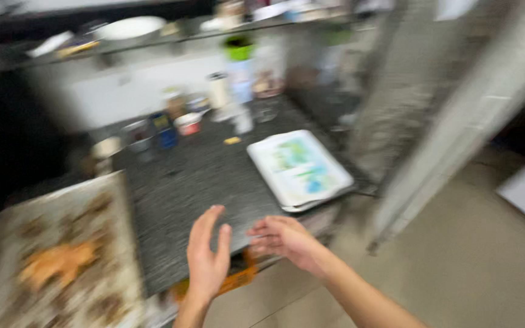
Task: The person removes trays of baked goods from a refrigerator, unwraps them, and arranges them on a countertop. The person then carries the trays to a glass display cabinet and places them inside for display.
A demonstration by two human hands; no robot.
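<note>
Nearby, white tray [300,169] beyond empty hands [244,249].

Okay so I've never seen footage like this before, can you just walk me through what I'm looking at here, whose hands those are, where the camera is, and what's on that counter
There is one picture, taken by a camera worn on a person's head and looking down, so the two bare hands at the bottom are that person's own. The picture is blurred, so small things are hard to tell.

The left hand is raised with its fingers spread open. The right hand reaches in beside it, also open. Neither holds anything; both are above the near edge of a dark speckled counter.

On the counter lies a white rectangular tray with a blue and green pattern. Further back stand blurred jars and small containers against the wall. At the left is a pale tray with brown food or residue. Above the counter runs a shelf with a white bowl.
</note>
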